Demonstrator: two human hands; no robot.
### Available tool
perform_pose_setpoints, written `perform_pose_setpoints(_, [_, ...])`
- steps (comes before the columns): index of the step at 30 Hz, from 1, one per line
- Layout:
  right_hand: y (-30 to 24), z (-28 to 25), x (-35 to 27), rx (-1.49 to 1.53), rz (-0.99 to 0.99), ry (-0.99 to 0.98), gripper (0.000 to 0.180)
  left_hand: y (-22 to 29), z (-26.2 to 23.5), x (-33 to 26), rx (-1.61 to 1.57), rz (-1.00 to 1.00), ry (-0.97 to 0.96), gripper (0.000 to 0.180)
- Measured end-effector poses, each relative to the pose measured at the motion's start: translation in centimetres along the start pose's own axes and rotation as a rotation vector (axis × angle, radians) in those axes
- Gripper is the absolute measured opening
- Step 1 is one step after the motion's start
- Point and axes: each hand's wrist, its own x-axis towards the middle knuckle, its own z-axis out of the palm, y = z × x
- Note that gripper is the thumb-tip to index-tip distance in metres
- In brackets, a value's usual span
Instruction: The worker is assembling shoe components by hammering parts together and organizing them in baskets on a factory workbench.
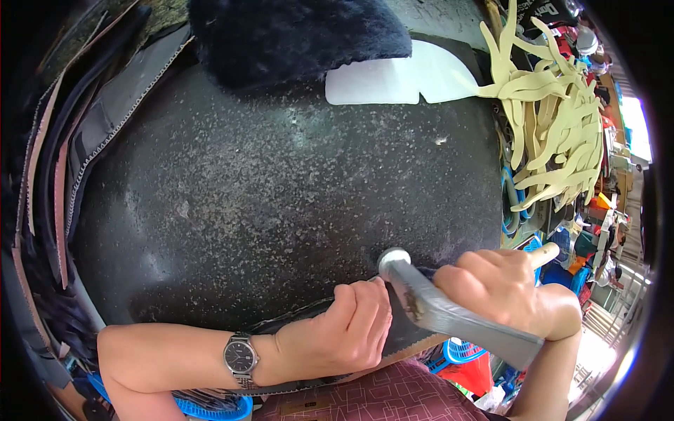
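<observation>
Your left hand (pixel 337 337) pins black zigzag-edged leather strip (pixel 411 330) lower centre | right hand (pixel 505 288) fist-closed on steel hammer (pixel 449 312), head on strip | hammering prob. underway, finished length unclear

Speckled, seemingly stone slab (pixel 281 182); metal hammer (pixel 449 312)

Hammering a dark strip on the stone slab

We pinned the dark strip (pixel 337 316) under our left hand (pixel 344 333); just beside it, our right hand (pixel 502 288) gripped the hammer (pixel 449 312), head touching the speckled slab (pixel 281 189).
</observation>
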Motion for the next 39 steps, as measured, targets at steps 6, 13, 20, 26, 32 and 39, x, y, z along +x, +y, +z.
perform_pose_setpoints(6, [-0.9, -0.3, -0.3, -0.051, 0.017, -0.040, 0.019, 0.8, -0.6, -1.5, -0.892, -0.701, -0.078, 0.023])
perform_pose_setpoints(13, [0.1, -1.2, 0.5, 0.107, -0.011, -0.144, 0.026, 2.8, -0.8, -1.8, -0.209, -0.387, 0.061, 0.015])
perform_pose_setpoints(20, [-1.6, -1.2, 0.8, -0.070, -0.064, -0.179, 0.022, 2.0, -1.7, -1.3, -0.381, -0.363, -0.056, 0.007])
perform_pose_setpoints(26, [-0.8, -0.6, 1.6, 0.085, -0.106, -0.099, 0.021, 1.1, -2.3, -2.7, -0.303, -0.255, -0.094, 0.012])
perform_pose_setpoints(32, [-2.2, 0.1, 1.6, -0.066, -0.118, -0.108, 0.021, -1.9, -2.3, -3.8, -0.817, -0.401, -0.168, 0.024])
perform_pose_setpoints(39, [-3.0, 0.4, 1.9, 0.009, -0.136, -0.126, 0.023, -2.0, -3.3, -4.7, -0.675, -0.168, -0.263, 0.036])
